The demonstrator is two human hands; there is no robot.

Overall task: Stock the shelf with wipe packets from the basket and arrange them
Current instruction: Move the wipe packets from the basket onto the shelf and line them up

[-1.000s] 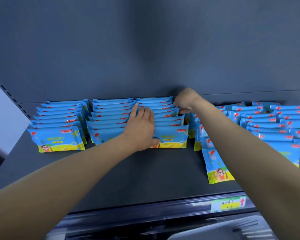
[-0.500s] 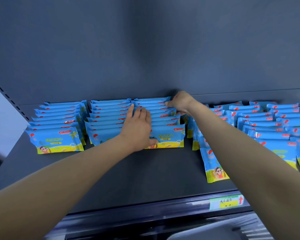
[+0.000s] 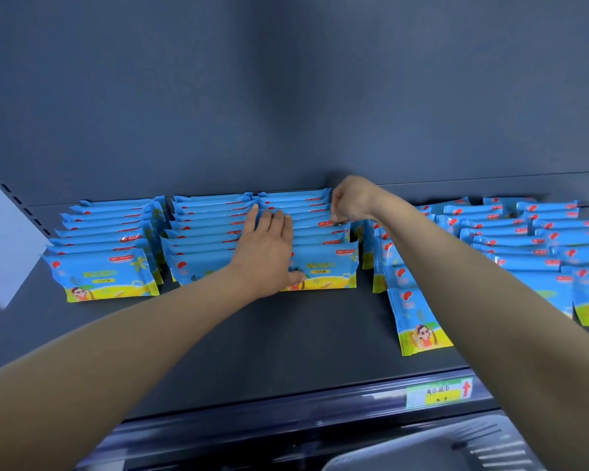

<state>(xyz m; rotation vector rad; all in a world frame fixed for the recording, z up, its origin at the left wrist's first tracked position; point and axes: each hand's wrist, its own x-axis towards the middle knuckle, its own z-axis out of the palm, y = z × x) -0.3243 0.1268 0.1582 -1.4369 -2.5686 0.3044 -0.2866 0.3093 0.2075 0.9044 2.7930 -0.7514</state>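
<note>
3 neat rows of blue wipe packets [image 3: 201, 232] on the left half of the dark shelf [image 3: 252, 334], and both hands are in among them! Every packet in those rows stands on a long edge, long axis running left to right, printed face toward the camera and tipped back a touch. The corner packet [image 3: 102, 277] at the front of the leftmost row gives the best read: red bean-shaped logo top left, small red tag top right, yellow characters across the middle too soft to make out, a yellow pill beginning "10", a cartoon child in sunglasses bottom left. The left hand [image 3: 266, 246] lies flat over the tops of the 2nd and 3rd rows, fingers straight and together, thumb down on the face of the 3rd row's lead packet [image 3: 330, 270]. The right hand [image 3: 351, 202] is at the back right corner of that 3rd row, fingers curled under and pinching the top right corner of a rear packet [image 3: 312, 223]. Just right of it, a turned stack [image 3: 419, 321] points the other way: long axis back to front, logo far, cartoon near. More packets [image 3: 524, 239] crowd the right end, less even, long axes left to right. On the shelf's front rail sits a green and yellow price label [image 3: 437, 392] with a red up arrow, its characters blurred. Below that, a grey slotted plastic piece [image 3: 456, 443]
</note>
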